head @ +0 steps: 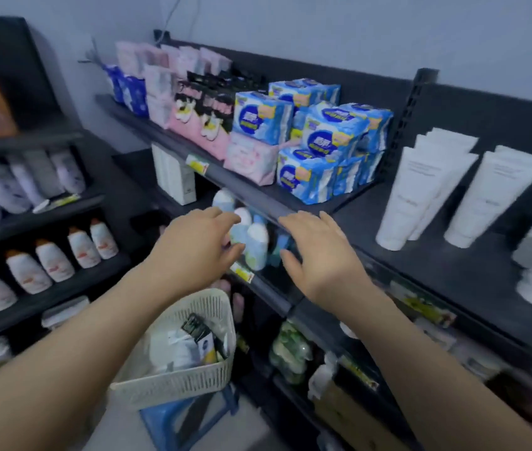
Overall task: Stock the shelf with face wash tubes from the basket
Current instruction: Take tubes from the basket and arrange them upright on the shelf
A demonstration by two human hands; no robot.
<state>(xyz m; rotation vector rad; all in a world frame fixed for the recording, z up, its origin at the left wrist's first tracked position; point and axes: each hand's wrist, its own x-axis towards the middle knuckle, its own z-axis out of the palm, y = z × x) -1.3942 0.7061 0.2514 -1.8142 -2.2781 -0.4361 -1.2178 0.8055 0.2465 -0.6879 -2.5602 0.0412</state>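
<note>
- Here, both hands, left [198,245] and right [318,252], were spread and held nothing, near the small bottles [253,242].
- The tubes probably waited in the basket [173,382] below.
- Next, a hand should probably reach down and grab one.

print on blue packs [263,117] and shelf price tags [197,164] too blurred to read

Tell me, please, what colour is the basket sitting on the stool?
The basket is cream or off-white plastic with slotted walls, seen best in the head view.
</note>
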